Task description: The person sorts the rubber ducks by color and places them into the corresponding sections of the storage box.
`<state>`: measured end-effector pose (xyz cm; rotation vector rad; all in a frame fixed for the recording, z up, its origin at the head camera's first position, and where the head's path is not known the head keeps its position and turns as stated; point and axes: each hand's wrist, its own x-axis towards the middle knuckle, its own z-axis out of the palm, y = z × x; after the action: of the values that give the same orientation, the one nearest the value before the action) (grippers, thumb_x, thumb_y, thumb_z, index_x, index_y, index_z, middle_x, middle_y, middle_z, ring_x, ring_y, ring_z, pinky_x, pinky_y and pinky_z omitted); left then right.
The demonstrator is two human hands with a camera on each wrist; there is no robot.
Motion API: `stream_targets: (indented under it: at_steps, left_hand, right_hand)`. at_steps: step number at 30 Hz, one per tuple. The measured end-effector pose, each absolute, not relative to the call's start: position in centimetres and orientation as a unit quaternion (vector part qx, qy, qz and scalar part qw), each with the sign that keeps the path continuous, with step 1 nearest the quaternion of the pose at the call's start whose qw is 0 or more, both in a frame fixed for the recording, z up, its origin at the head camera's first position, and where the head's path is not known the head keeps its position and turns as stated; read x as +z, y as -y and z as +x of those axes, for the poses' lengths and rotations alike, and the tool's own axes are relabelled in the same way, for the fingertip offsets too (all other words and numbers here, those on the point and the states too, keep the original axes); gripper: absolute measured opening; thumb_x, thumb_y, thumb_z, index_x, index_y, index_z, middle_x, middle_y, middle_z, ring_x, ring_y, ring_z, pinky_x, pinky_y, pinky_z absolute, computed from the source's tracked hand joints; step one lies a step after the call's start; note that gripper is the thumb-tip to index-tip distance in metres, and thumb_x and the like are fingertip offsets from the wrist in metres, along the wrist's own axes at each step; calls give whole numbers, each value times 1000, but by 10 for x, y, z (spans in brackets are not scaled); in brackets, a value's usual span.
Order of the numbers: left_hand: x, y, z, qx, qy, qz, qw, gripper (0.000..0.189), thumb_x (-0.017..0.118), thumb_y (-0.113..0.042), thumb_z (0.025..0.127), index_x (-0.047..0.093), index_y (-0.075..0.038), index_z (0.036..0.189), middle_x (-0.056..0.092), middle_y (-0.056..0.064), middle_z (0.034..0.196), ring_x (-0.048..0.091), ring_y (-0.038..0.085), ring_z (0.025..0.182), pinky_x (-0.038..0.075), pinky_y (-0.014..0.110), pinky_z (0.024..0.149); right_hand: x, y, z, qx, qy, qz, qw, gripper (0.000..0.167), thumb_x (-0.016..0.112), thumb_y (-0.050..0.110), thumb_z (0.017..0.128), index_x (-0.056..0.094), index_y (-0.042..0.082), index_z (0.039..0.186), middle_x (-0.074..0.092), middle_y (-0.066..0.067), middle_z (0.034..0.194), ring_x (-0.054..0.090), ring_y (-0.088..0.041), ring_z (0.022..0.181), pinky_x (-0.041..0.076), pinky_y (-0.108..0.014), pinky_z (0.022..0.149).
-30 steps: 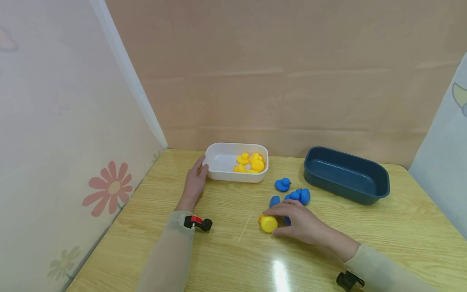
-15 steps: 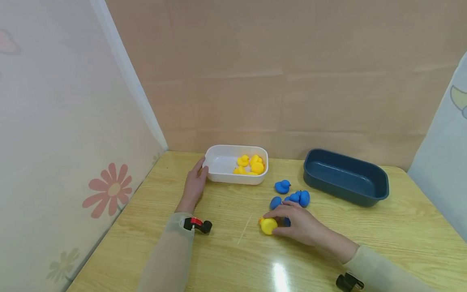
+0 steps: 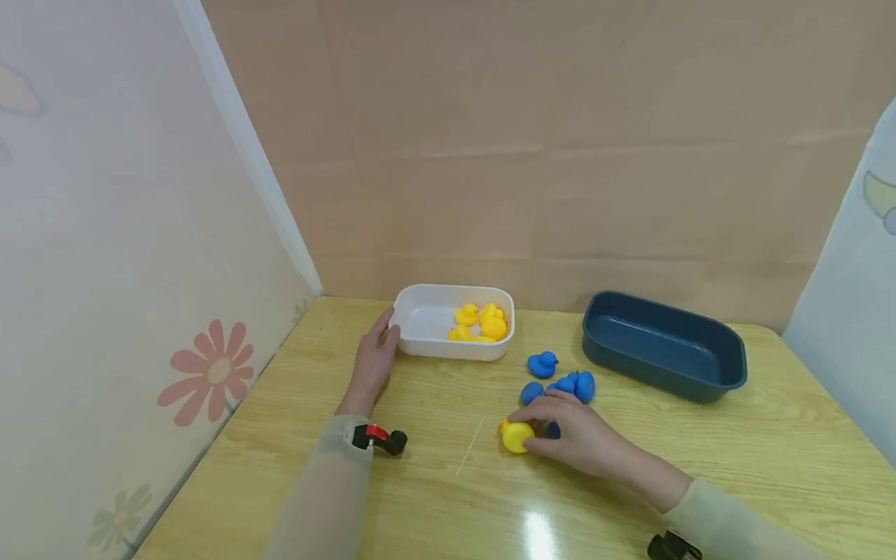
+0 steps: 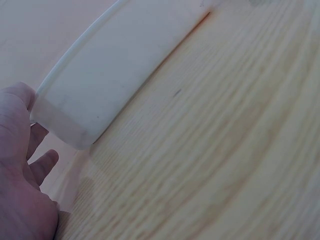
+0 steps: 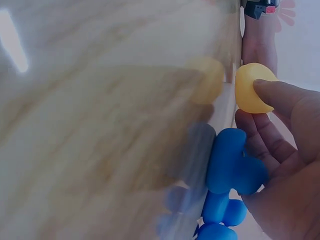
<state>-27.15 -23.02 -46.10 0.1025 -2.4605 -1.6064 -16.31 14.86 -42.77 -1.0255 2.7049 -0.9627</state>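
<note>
Yellow duck (image 3: pixel 518 438) pinched between thumb and fingers of my right hand (image 3: pixel 579 439), near the blue ducks (image 3: pixel 542 365) on the wood-grain table (image 3: pixel 434 490), my left hand (image 3: pixel 374 359), fingers relaxed, touching the white tray's (image 3: pixel 448 349) end.

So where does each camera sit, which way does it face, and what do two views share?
Head: head-worn, facing forward and down over the table; left hand, right hand and sleeves show.
Left wrist: on that wrist, facing the outer wall of the white tray; left hand at left edge.
Right wrist: on that wrist, facing the yellow duck and blue ducks; right hand at right, apparently the left arm beyond.
Head and right wrist share the right hand and yellow duck.
</note>
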Motion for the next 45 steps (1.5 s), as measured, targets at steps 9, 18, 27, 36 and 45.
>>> stream_targets:
  at_steps: [9, 18, 27, 36, 45]
  left_hand:
    - [-462, 231, -270, -549, 829, 39, 100, 58, 50, -41, 118, 41, -26, 173, 38, 5, 177, 18, 38, 167, 11, 63, 134]
    - [-465, 231, -271, -559, 823, 32, 96, 57, 49, -40, 118, 41, -26, 173, 38, 4, 177, 20, 36, 167, 10, 64, 134]
    - [-469, 233, -272, -555, 825, 36, 101, 57, 51, -39, 118, 42, -26, 172, 39, 6, 176, 18, 40, 167, 10, 66, 133]
    - [-473, 228, -275, -557, 823, 37, 106, 57, 51, -40, 118, 43, -26, 172, 38, 6, 176, 22, 38, 166, 16, 63, 133]
    - [-473, 228, -272, -552, 825, 25, 116, 56, 52, -35, 118, 44, -19, 171, 41, 11, 175, 28, 38, 164, 22, 62, 132]
  right_hand:
    - [-414, -147, -165, -364, -866, -343, -5, 35, 87, 16, 98, 80, 16, 132, 76, 13, 116, 67, -9, 100, 61, -39, 90]
    - [-396, -143, -179, -362, -876, -313, -65, 34, 88, 15, 97, 81, 19, 130, 76, 13, 115, 70, -14, 98, 62, -44, 88]
    - [-379, -135, -203, -372, -888, -256, -89, 34, 84, 13, 100, 80, 16, 133, 76, 6, 117, 72, -27, 102, 60, -49, 86]
    - [-374, -130, -231, -367, -899, -224, -86, 34, 79, 12, 103, 77, 12, 137, 77, -3, 119, 71, -32, 109, 60, -52, 90]
    - [-376, -115, -255, -383, -900, -198, -65, 35, 79, 13, 103, 76, 10, 138, 76, -5, 119, 70, -35, 114, 62, -51, 92]
